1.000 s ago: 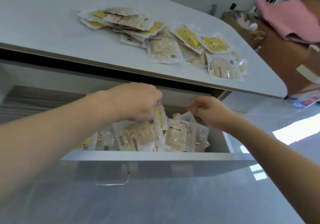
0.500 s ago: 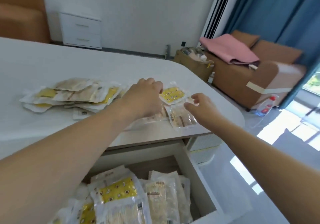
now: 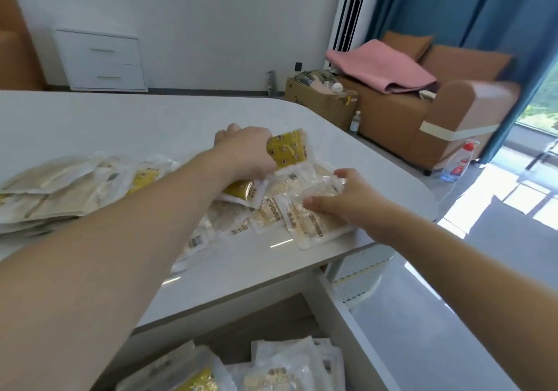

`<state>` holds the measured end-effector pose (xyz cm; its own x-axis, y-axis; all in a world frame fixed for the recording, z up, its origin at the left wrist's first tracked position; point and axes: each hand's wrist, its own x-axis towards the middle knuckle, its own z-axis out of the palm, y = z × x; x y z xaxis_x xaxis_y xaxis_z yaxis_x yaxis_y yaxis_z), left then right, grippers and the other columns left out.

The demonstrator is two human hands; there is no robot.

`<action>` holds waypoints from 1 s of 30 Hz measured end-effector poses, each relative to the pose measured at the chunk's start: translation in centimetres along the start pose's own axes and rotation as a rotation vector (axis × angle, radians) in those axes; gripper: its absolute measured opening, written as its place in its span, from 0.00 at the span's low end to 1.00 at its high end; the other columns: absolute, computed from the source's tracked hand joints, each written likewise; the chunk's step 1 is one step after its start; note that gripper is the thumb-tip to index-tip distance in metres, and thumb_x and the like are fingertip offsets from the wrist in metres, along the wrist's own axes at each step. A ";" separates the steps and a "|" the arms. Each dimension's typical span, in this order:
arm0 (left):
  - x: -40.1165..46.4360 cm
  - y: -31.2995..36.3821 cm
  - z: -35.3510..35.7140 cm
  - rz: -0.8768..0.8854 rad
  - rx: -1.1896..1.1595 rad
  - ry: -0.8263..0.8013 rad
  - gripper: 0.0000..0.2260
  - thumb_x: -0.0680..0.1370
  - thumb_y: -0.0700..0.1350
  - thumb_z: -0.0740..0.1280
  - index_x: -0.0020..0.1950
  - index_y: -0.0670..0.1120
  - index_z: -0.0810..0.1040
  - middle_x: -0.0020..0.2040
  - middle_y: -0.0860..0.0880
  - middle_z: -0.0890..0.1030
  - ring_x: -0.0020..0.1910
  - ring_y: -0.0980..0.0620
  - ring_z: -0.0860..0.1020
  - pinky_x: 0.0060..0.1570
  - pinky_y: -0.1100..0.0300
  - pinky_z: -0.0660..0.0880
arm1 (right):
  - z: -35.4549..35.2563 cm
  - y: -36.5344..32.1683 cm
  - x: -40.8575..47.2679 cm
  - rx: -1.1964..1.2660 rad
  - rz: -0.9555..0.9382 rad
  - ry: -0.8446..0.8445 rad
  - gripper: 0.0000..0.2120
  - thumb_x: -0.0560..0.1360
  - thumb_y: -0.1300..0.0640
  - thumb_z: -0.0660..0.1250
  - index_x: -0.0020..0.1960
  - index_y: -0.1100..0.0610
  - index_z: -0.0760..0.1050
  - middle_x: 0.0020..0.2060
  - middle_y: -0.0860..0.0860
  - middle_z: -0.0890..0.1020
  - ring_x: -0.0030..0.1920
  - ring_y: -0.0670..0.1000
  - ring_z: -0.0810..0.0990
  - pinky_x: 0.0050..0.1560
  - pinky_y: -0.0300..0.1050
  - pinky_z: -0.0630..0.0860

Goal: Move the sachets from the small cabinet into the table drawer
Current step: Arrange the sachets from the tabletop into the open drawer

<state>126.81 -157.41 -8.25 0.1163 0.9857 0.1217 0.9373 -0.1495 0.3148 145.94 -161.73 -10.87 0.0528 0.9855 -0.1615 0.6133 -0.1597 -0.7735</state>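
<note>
Fingers (image 3: 320,202) of the right hand (image 3: 347,200) are closing around a clear sachet (image 3: 314,224) lying on the white table (image 3: 120,125), while the left hand (image 3: 244,149) is clutching a yellow sachet (image 3: 287,149) tilted above the pile (image 3: 235,209). More sachets (image 3: 271,369) are sitting in the open drawer (image 3: 356,330) below.

A brown sofa (image 3: 401,119) stands by the blue curtain (image 3: 483,13), with a pink blanket (image 3: 380,67) folded on its seat. Beside it sits a cardboard box (image 3: 317,101) full of odds and ends. A plastic bottle with a red cap (image 3: 460,162) stands on the floor (image 3: 453,315).
</note>
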 end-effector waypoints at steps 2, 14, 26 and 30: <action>-0.3 -0.2 -1.4 -0.015 -0.168 0.020 0.15 0.78 0.51 0.64 0.63 0.47 0.73 0.58 0.45 0.76 0.55 0.45 0.72 0.50 0.53 0.69 | -0.6 0.3 0.2 0.184 0.013 -0.015 0.29 0.66 0.53 0.79 0.61 0.57 0.69 0.52 0.54 0.81 0.49 0.55 0.83 0.54 0.53 0.80; -5.0 -5.4 -3.6 0.063 0.158 -0.292 0.10 0.72 0.54 0.72 0.46 0.51 0.75 0.51 0.51 0.77 0.49 0.49 0.76 0.52 0.53 0.74 | 3.1 -2.0 0.5 -0.291 -0.232 0.040 0.17 0.74 0.47 0.70 0.60 0.53 0.77 0.64 0.48 0.69 0.65 0.53 0.68 0.68 0.52 0.67; -8.5 -4.3 -2.3 0.203 -0.023 0.041 0.17 0.75 0.41 0.67 0.62 0.49 0.70 0.52 0.50 0.72 0.48 0.49 0.73 0.45 0.57 0.71 | 2.6 -2.6 -1.0 -0.246 -0.141 0.044 0.11 0.76 0.51 0.68 0.54 0.56 0.77 0.49 0.53 0.79 0.49 0.52 0.78 0.53 0.50 0.78; -10.0 -3.5 -3.4 0.215 -0.132 0.216 0.07 0.77 0.41 0.66 0.46 0.51 0.70 0.44 0.50 0.71 0.40 0.49 0.73 0.38 0.58 0.66 | 1.7 -2.0 -1.1 -0.131 -0.166 0.090 0.08 0.76 0.53 0.67 0.49 0.58 0.76 0.44 0.55 0.81 0.43 0.53 0.79 0.45 0.50 0.78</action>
<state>121.29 -167.05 -7.41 0.2215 0.8932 0.3912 0.8463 -0.3754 0.3780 143.30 -162.57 -10.18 0.0091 0.9997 0.0213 0.7159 0.0083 -0.6981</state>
